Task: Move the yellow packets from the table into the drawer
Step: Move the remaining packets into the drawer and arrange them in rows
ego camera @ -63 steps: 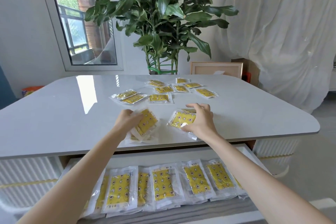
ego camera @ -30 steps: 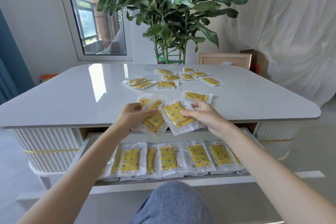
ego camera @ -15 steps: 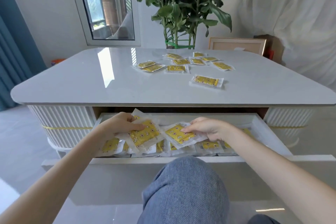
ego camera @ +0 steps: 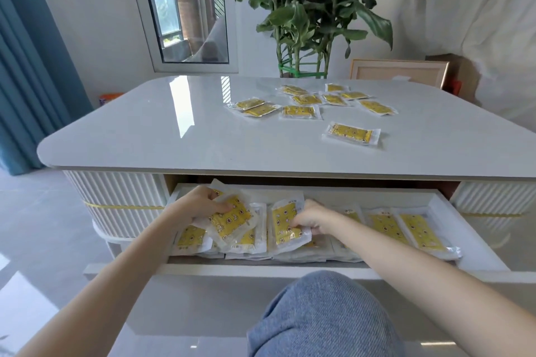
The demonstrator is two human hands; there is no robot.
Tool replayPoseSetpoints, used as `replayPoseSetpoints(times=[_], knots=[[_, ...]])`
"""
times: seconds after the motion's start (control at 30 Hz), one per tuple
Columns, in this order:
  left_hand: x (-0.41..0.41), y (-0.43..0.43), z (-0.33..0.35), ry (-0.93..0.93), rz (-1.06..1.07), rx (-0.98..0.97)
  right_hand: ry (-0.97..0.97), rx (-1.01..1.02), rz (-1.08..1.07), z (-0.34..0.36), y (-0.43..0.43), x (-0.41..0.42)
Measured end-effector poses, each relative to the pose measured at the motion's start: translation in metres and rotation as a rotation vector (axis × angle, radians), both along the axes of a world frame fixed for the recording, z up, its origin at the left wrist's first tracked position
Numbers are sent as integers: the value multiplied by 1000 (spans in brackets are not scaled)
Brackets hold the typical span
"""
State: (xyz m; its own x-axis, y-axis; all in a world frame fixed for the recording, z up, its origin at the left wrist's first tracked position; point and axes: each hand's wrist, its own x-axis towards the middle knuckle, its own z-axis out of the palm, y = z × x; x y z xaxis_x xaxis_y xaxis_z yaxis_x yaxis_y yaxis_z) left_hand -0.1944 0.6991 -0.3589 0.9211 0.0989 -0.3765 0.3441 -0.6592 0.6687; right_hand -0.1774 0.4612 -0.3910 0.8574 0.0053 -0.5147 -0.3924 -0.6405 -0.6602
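Observation:
Inside the open white drawer [ego camera: 290, 268], my left hand [ego camera: 200, 203] grips a small stack of yellow packets [ego camera: 229, 219], tilted over the packets lying there. My right hand [ego camera: 313, 219] pinches another yellow packet [ego camera: 282, 223] and holds it low over the drawer's middle. A row of yellow packets [ego camera: 417, 229] lines the drawer bottom. Several more yellow packets [ego camera: 301, 111] lie spread on the far half of the grey table top [ego camera: 145, 130], with a single packet [ego camera: 351, 133] nearer the front edge.
A large potted plant [ego camera: 313, 9] stands behind the table beside a wooden frame [ego camera: 397, 72]. A window [ego camera: 185, 9] and blue curtain [ego camera: 26, 66] are on the left, white drapes on the right. My knee in blue jeans [ego camera: 324, 316] is just before the drawer front.
Both hands lifted packets off the table top, carried them down over the front edge and lowered them into the drawer. The view dropped with them.

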Motion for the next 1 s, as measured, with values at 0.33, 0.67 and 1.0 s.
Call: replayPoseSetpoints(times=[0.33, 0.67, 1.0], knots=[[4, -21, 0, 164, 80, -429, -381, -305, 196, 4, 0, -8], [4, -37, -10, 201, 77, -526, 113, 459, -123, 7, 5, -6], [5, -30, -14, 22, -7, -26, -20, 144, -147, 0, -33, 0]])
